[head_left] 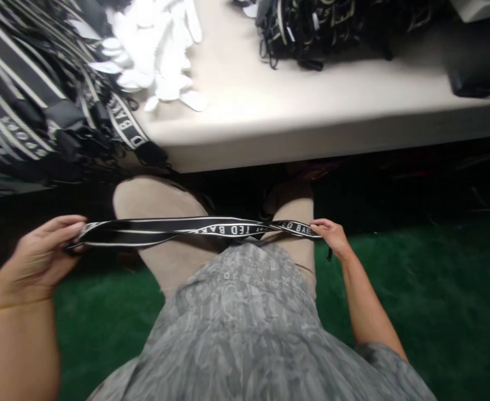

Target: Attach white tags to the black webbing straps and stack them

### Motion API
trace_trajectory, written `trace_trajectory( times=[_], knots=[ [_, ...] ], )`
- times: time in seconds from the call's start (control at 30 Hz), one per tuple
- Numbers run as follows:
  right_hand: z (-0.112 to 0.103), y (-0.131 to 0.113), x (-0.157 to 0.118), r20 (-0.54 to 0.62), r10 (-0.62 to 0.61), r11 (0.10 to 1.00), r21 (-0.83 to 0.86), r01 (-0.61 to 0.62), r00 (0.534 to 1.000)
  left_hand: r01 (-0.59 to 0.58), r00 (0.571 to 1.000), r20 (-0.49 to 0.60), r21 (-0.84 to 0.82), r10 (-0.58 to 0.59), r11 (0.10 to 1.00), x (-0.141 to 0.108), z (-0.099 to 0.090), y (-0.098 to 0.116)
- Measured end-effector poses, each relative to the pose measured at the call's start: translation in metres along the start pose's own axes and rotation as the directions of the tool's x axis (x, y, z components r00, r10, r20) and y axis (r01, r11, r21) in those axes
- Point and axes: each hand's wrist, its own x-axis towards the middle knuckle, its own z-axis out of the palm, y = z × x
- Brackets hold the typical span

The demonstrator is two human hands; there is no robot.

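A black strap (145, 231) with white edge lines and white lettering stretches across my lap, held between both hands. Its right part is twisted, and the layers cross over each other. My left hand (47, 250) pinches the strap's left end between thumb and fingers. At the other end, my right hand (331, 234) grips it with closed fingers, and a small dark piece hangs just below that hand. The strap is held above my thighs, in front of the table edge.
On the pale table (236, 133), a large heap of similar black-and-white straps (23, 100) hangs over the left edge. White pieces (157, 50) lie beside it. Further right are a pile of dark straps (312, 28) and a black object (473, 81). The floor (416, 295) is green.
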Motion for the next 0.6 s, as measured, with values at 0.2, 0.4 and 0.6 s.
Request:
trace_trajectory(
  times=[0.2,0.4,0.6],
  knots=[
    [-0.001,0.055,0.015,-0.163,0.139,0.980,0.163,-0.112,0.977,-0.058,0.997,0.028,-0.222,0.066,0.973,-0.009,-0.029,-0.009],
    [-0.007,0.069,0.027,-0.330,0.190,0.982,0.059,-0.181,0.925,-0.107,0.943,0.279,-0.264,0.182,0.959,-0.025,-0.018,-0.006],
    [-0.006,0.041,0.028,-0.379,-0.084,0.874,-0.473,-0.115,0.922,-0.144,0.904,0.366,-0.223,0.219,0.964,-0.026,-0.011,-0.004]
  ],
)
